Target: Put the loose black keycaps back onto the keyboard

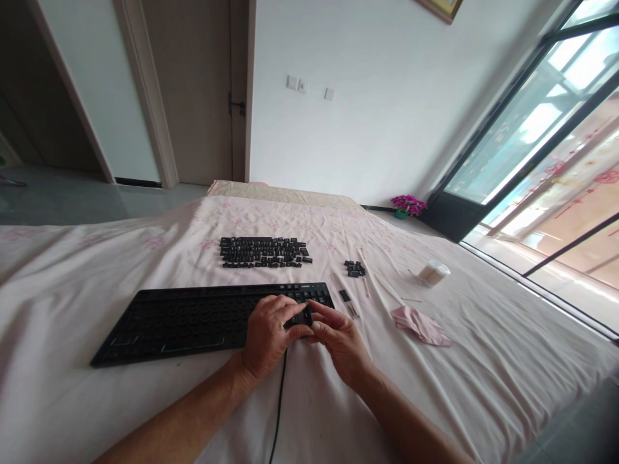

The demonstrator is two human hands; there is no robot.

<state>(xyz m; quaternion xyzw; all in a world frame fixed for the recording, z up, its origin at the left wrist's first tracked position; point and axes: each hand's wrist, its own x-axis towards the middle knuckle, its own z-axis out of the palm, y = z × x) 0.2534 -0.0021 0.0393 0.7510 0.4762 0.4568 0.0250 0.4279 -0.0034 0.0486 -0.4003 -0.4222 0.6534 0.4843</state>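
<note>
A black keyboard [193,316] lies on the pink bedspread, its key area mostly bare of caps. Over its right end my two hands meet, fingertips close together. My right hand [338,332] pinches a small black keycap [308,314] between thumb and forefinger. My left hand [271,332] curves its thumb and forefinger around the same piece from the other side; the fingers partly hide it. Beyond the keyboard, loose black keycaps [261,251] are laid out in rows. A smaller group of keycaps [355,269] sits to the right.
Right of the keyboard lies a small black-handled tool [345,296] with metal prongs. Farther right are a pink cloth [420,325], a tub of cotton swabs [434,273] and several loose swabs [366,288]. A black cable [279,406] runs toward me.
</note>
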